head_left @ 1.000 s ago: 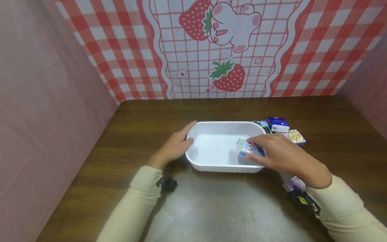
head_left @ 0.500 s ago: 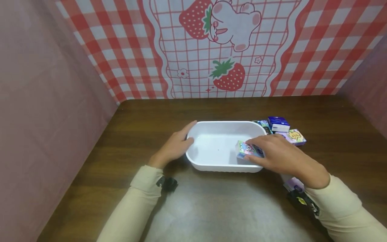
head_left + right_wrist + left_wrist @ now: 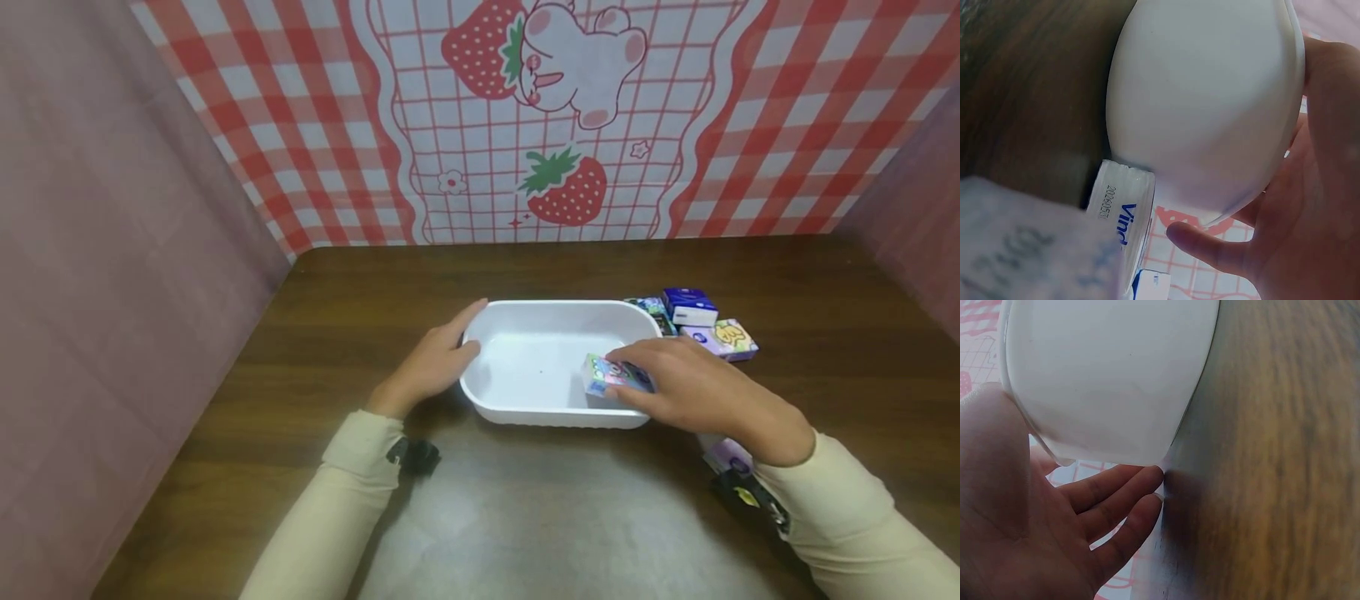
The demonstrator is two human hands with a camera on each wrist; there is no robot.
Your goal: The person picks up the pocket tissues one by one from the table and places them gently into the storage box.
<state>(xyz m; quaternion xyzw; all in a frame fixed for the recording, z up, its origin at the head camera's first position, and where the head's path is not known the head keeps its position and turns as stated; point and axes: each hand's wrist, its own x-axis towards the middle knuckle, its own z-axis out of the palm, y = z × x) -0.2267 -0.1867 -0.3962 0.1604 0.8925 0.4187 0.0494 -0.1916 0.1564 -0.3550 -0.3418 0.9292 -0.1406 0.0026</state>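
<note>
A white plastic tub (image 3: 555, 416) stands on the wooden table. My left hand (image 3: 427, 371) holds its left end, thumb over the rim; in the left wrist view the fingers (image 3: 1119, 509) reach round the outside of the end wall. At the right end, my right hand (image 3: 690, 387) reaches over the rim and pinches a small colourful tissue pack (image 3: 600, 377) between thumb and fingers, low inside the tub. The tub wall (image 3: 1204, 94) hides that pack from the right wrist view. My other right fingers are hidden in the head view.
Right of the tub lie more tissue packs: a dark blue one (image 3: 689, 307), a purple-and-yellow one (image 3: 726, 339) and a dark patterned one (image 3: 654, 312). A lilac pack (image 3: 727, 457) sits by my right wrist. A checked strawberry cloth (image 3: 480, 179) hangs behind the table.
My right hand has sunk slightly, bringing the tissue pack lower and a little nearer to me in the tub. The left hand and the tub stay in place.
</note>
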